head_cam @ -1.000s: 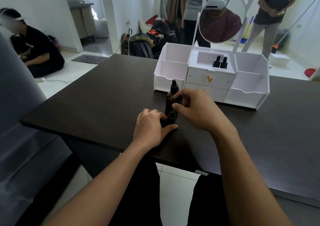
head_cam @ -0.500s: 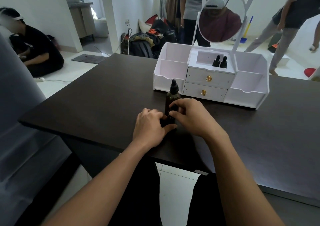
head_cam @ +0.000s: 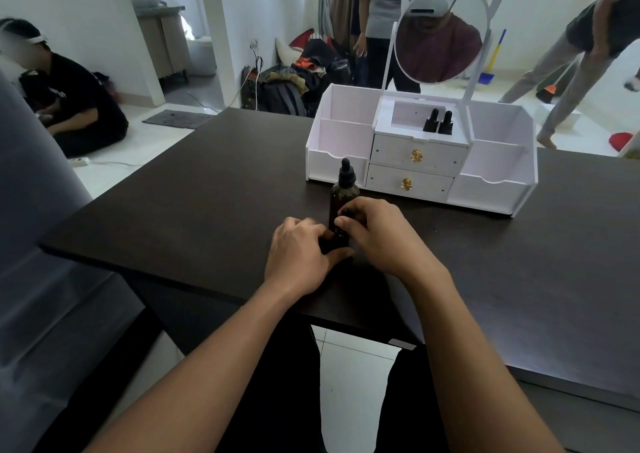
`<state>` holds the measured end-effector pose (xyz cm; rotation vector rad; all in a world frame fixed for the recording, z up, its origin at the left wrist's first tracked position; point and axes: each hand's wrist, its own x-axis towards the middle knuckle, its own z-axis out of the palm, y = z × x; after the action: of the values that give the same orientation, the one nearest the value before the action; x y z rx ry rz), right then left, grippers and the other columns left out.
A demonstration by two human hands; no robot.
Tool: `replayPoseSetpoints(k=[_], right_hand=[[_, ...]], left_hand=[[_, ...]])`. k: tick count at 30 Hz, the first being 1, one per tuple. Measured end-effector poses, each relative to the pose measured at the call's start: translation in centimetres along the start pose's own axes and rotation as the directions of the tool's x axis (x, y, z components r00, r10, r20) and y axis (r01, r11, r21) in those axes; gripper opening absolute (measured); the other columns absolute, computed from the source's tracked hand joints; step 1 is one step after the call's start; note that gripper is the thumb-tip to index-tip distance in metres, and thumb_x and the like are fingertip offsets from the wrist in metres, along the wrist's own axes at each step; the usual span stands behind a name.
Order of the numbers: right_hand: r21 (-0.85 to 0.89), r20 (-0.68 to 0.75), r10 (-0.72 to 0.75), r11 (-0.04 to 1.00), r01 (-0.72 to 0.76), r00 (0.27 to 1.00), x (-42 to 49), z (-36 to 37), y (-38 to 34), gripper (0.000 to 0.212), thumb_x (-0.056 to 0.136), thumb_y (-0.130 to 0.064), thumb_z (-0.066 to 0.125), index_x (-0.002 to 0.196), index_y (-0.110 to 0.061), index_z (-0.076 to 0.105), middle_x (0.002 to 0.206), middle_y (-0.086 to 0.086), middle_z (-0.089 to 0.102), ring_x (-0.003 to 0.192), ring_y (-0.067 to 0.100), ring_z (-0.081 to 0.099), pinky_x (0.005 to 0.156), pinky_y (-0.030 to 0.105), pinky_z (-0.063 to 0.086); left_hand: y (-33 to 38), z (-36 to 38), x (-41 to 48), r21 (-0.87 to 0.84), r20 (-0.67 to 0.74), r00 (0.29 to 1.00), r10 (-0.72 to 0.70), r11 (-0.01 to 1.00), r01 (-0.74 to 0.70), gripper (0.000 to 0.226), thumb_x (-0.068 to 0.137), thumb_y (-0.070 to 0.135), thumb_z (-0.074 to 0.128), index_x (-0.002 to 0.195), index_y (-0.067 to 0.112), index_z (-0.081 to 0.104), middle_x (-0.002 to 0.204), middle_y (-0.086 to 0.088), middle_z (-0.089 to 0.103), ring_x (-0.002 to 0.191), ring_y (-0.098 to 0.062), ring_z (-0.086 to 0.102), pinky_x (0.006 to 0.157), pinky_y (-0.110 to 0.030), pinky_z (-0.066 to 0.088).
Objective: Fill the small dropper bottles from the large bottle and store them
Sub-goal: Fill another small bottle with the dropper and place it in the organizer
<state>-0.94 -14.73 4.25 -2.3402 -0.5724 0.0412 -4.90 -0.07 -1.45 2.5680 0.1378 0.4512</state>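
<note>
The left hand [head_cam: 301, 248] grips a small dropper bottle [head_cam: 338, 237] on the counter [head_cam: 207, 217]; the right hand [head_cam: 377, 234] pinches its top. The large bottle [head_cam: 343, 192] stands just beyond both hands.

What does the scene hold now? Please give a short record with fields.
Large bottle: upright on table, capped, behind the hands
Small bottle: gripped by left hand
Cap: pinched by right hand, atop small bottle
Stored: two bottles in organizer top tray
Drawers: both shut
</note>
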Motion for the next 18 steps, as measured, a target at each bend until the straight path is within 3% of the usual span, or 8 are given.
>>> replayPoseSetpoints(k=[3, 6, 9, 13, 18], right_hand=[[0.020, -0.065, 0.055, 0.998, -0.054, 0.996, 0.1, 0.5, 0.5, 0.029, 0.091, -0.043, 0.071, 0.110, -0.022, 0.064, 0.089, -0.006, 0.066, 0.080, 0.007, 0.062, 0.070, 0.028, 0.051], [0.027, -0.113, 0.065, 0.998, -0.062, 0.991, -0.1, 0.7, 0.9, 0.035, 0.084, -0.053, 0.076, 0.100, -0.025, 0.063, 0.079, -0.007, 0.064, 0.073, 0.009, 0.062, 0.067, 0.033, 0.054], [0.075, -0.161, 0.018, 0.997, -0.006, 0.987, -0.5, 0.6, 1.2, 0.037, 0.081, -0.056, 0.076, 0.103, -0.028, 0.064, 0.075, -0.006, 0.064, 0.071, 0.010, 0.063, 0.064, 0.031, 0.053], [0.090, -0.112, -0.007, 0.996, 0.017, 0.994, -0.5, 0.5, 1.3, 0.032, 0.086, -0.050, 0.074, 0.108, -0.028, 0.068, 0.074, -0.006, 0.063, 0.067, 0.008, 0.059, 0.060, 0.024, 0.046], [0.104, -0.151, 0.040, 0.994, -0.024, 0.988, -0.3, 0.3, 1.2, 0.029, 0.085, -0.053, 0.074, 0.081, -0.025, 0.065, 0.068, -0.007, 0.063, 0.060, 0.005, 0.057, 0.055, 0.023, 0.043]], left_hand=[[0.2, -0.1, 0.0, -0.001, -0.010, 1.000, 0.016, 1.000, -0.016, 0.041, 0.077, 0.063, 0.068, 0.100, 0.029, 0.071, 0.102, 0.008, 0.064, 0.107, -0.018, 0.047, 0.095, -0.037, 0.042], [0.4, -0.4, -0.2, -0.004, -0.002, 1.000, 0.011, 1.000, -0.011, 0.043, 0.078, 0.059, 0.070, 0.107, 0.027, 0.070, 0.104, 0.006, 0.062, 0.109, -0.017, 0.046, 0.095, -0.037, 0.042], [0.2, -0.3, -0.1, 0.006, -0.011, 1.000, 0.026, 1.000, -0.026, 0.042, 0.078, 0.061, 0.068, 0.105, 0.029, 0.070, 0.101, 0.008, 0.063, 0.107, -0.017, 0.047, 0.093, -0.036, 0.044], [0.0, -0.1, 0.0, -0.003, 0.007, 1.000, 0.014, 1.000, -0.014, 0.040, 0.078, 0.061, 0.068, 0.101, 0.030, 0.071, 0.101, 0.009, 0.063, 0.106, -0.016, 0.046, 0.091, -0.036, 0.044], [0.0, -0.1, 0.0, -0.011, -0.010, 1.000, 0.007, 1.000, -0.007, 0.043, 0.076, 0.063, 0.069, 0.102, 0.029, 0.072, 0.104, 0.009, 0.063, 0.108, -0.016, 0.046, 0.094, -0.036, 0.044]])
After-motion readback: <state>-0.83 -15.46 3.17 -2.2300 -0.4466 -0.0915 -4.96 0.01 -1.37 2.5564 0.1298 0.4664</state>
